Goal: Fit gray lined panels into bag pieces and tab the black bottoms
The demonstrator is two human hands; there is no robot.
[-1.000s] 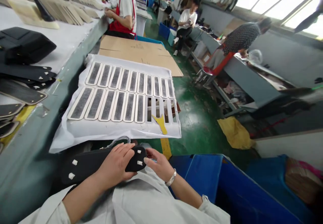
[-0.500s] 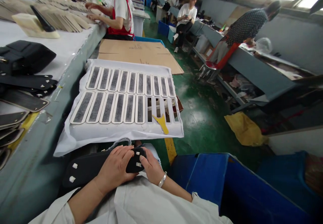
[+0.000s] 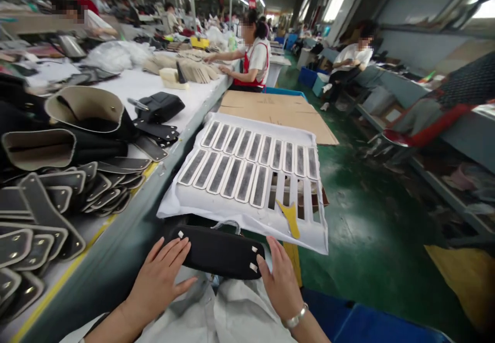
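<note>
A black bag panel (image 3: 218,252) with small white tabs at its corners lies across my lap. My left hand (image 3: 160,278) rests flat at its left end, fingers stretched out and touching the edge. At the right end my right hand (image 3: 280,278), a silver bracelet on the wrist, lies with its fingers stretched along the edge. Just beyond the panel sits a white sheet (image 3: 247,211) carrying two rows of grey-and-cream strips (image 3: 232,170). A small yellow scraper (image 3: 291,219) lies on the sheet's near right corner.
A long work table (image 3: 127,219) on my left holds several black straps (image 3: 58,198), open bag bodies (image 3: 83,108) and cream pieces. Cardboard sheets (image 3: 274,113) lie beyond the white sheet. A person in a red apron (image 3: 251,56) works at the table; another sits farther right. Green floor on the right.
My view has swung left and up toward the table. The black panel now lies crosswise on my lap. Both hands have moved from gripping its right end to lying flat at its two ends.
</note>
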